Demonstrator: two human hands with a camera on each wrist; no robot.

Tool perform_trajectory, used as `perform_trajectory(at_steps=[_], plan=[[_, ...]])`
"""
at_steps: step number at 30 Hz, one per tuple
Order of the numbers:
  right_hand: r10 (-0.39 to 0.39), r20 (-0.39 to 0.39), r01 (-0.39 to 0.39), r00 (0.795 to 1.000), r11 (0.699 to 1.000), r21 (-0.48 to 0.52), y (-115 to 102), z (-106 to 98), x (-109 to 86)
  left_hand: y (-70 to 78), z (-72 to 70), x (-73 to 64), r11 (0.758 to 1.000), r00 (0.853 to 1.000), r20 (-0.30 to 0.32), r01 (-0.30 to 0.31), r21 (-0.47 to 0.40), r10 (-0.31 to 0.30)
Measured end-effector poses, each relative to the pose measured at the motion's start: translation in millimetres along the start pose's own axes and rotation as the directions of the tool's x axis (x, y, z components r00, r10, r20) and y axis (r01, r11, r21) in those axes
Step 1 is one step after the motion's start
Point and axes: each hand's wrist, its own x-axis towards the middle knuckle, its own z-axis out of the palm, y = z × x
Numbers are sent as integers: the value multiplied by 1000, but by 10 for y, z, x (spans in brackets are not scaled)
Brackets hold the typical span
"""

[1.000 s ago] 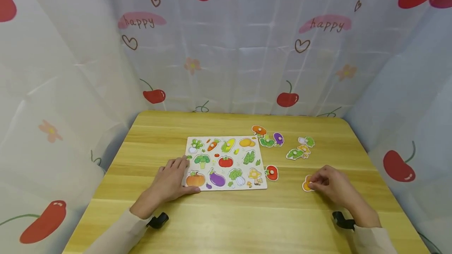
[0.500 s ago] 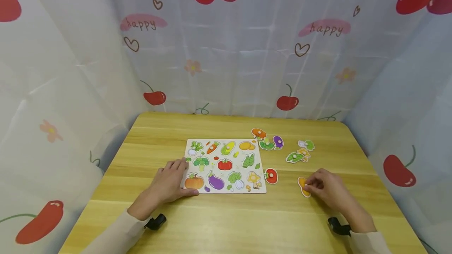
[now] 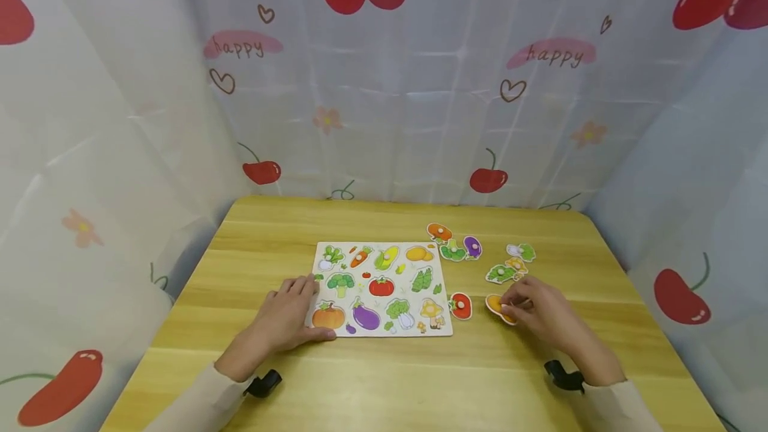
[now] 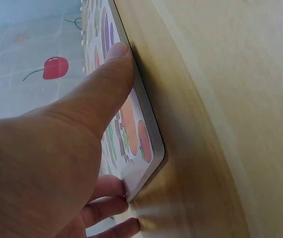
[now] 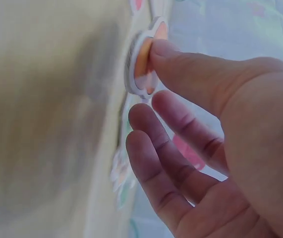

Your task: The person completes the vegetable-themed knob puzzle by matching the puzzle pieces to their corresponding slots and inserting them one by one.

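My right hand [image 3: 549, 315] pinches an orange-yellow potato puzzle piece [image 3: 495, 305] by thumb and fingertips, tilted just above the table to the right of the board. In the right wrist view the thumb presses the same potato piece [image 5: 143, 59], while the other fingers spread apart below it. At the board's near left corner rests my left hand [image 3: 282, 315], its thumb along the front edge and its fingers at the left side. The white vegetable puzzle board [image 3: 401, 279] lies flat, with printed tomato, broccoli, eggplant and other pictures. A tomato piece [image 3: 461, 306] lies against its right edge.
Behind the tomato piece lie a pumpkin piece [image 3: 439, 233], a broccoli piece [image 3: 453, 251] and an eggplant piece [image 3: 473, 247]. Farther right sit a cabbage piece [image 3: 520, 253], a mushroom piece [image 3: 516, 265] and a pea pod piece [image 3: 499, 274]. Cherry-print curtains [image 3: 384, 152] surround the wooden table [image 3: 384, 385].
The right hand has carried the potato piece leftward toward the board, turning it on the way. The left hand keeps its place at the board's corner. The head view has shifted slightly.
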Motion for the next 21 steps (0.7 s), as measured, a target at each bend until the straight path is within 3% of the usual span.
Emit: perform_trajectory(at_steps=[5,15,21], plan=[[-31,-10,31,999,1000,2,-151,-29,239,18,-9,15,999,1000,16,-12,29,12],[-159,-106,163,982,986,36,-342,58,683,41,-70,47,997,999,28,-40,68,38],[-170,-111,177,979,982,59,-387,149,887,52,-54,24,996,999,25,-43,76,41]])
